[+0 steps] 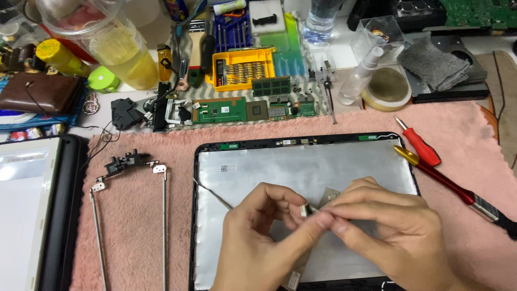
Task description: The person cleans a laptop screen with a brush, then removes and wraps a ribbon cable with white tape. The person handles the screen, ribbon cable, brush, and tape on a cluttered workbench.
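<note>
A laptop lid back cover (280,161) lies open-side up on a pink fluffy mat (134,226), its silver inner foil showing. Both hands meet above its middle. My left hand (256,237) and my right hand (393,231) pinch a small flat cable connector (305,209) between thumbs and fingertips. A thin silver tab (328,195) sticks up just behind the fingers. A grey cable (212,195) runs from the cover's left edge toward my hands.
Two metal hinge brackets (129,178) lie on the mat at left, beside a white screen panel (21,215). Two red screwdrivers (425,153) rest at right. Circuit boards (242,110), a yellow screw tray (242,67), bottles, a tape roll (386,89) and a grey cloth (433,64) crowd the back.
</note>
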